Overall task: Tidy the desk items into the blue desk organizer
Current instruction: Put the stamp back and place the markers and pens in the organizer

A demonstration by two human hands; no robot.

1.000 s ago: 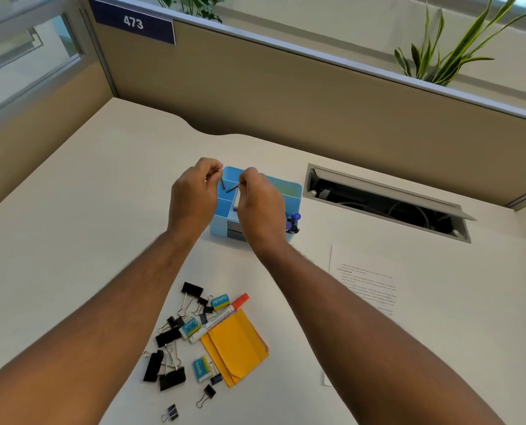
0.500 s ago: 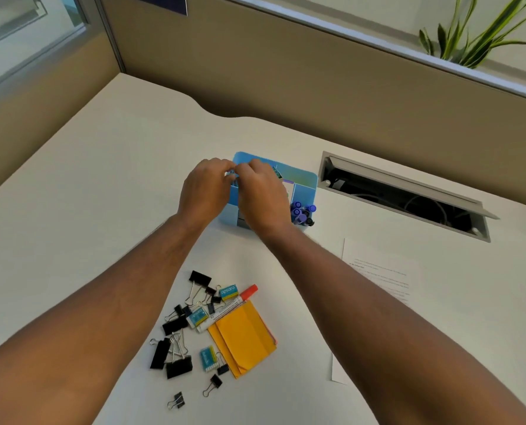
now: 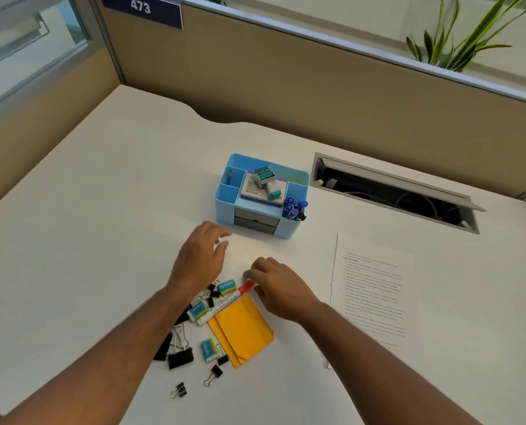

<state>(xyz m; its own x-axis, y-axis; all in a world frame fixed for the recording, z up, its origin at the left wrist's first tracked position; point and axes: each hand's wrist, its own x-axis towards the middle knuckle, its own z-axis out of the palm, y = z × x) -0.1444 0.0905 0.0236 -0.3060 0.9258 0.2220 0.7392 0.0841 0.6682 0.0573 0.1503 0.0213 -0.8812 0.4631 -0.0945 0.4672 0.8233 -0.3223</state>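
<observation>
Centrally on the white desk point(image 3: 71, 240): one blue organizer point(image 3: 224, 204), upright, near the cable hatch point(image 3: 393, 191). Contents: a small dark clip point(image 3: 230, 177) in the rear left compartment; a notepad point(image 3: 261, 191) in the middle compartment, with a green-printed box point(image 3: 264, 175) and a teal-capped item point(image 3: 273, 191) on top of it; purple-capped pens point(image 3: 295, 207) in the front right corner. Grey drawers point(image 3: 256, 224) face the person.

Loose items, nearer the person: black binder clips point(image 3: 180, 357) in several sizes, three blue-labelled erasers point(image 3: 227, 286), a red-capped marker point(image 3: 224, 305) lying diagonally, a yellow envelope point(image 3: 240, 329) just beside the marker. One printed sheet point(image 3: 375, 296) lies to the right, apart from the pile.

Left hand point(image 3: 200, 262): above the desk between organizer and pile, fingers loosely spread, holding nothing.

Right hand point(image 3: 281, 289): palm down, fingers loosely curled, fingertips point(image 3: 249, 273) close above the marker's red cap; contact cannot be told; nothing gripped.
</observation>
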